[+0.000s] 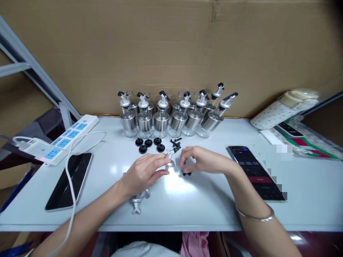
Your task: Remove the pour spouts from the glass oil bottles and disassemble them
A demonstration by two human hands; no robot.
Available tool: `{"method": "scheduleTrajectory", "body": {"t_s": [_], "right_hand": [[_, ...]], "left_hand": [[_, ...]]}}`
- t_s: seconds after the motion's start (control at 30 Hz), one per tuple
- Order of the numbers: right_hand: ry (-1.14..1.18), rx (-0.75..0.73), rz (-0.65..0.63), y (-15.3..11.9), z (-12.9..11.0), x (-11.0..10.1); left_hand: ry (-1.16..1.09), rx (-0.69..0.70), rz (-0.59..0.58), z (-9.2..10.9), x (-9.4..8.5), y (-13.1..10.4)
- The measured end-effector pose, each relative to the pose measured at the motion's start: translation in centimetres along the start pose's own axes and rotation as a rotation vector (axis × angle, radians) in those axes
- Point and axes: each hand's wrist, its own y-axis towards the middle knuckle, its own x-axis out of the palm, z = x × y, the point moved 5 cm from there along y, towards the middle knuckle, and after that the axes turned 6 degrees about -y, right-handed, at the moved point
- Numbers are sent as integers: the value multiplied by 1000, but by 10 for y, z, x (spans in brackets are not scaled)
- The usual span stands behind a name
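Observation:
My left hand (pixel 146 169) is closed on a silver pourer spout (pixel 170 163) with a black lever at its top, gripped between thumb and fingers. My right hand (pixel 197 160) is curved just to its right, thumb and forefinger slightly apart, low over small black parts (pixel 187 174) on the table. Whether the fingertips touch these parts is hard to see. More silver spouts (pixel 136 205) lie under and in front of my left hand, partly hidden by it. Black ribbed stoppers (pixel 148 142) and loose black levers (pixel 175 143) lie beyond my hands.
Several glass-and-steel bottles (pixel 161 123) stand along the back, some topped with spouts. On the left are a power strip (pixel 72 134), a white cable (pixel 70 178) and a phone (pixel 69 182). A phone with a timer (pixel 254 171) and a tilted dotted flask (pixel 278 109) lie right.

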Motion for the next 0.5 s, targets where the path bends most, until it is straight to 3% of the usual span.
{"method": "scheduleTrajectory", "body": {"t_s": [0.07, 0.23, 0.5], "right_hand": [[-80, 51, -59, 1, 4, 7], [-132, 91, -52, 4, 8, 18], [-108, 21, 54, 2, 3, 8]], "left_hand": [[12, 11, 1, 0, 0, 0], [15, 21, 3, -1, -1, 1], [3, 18, -12, -1, -2, 1]]}}
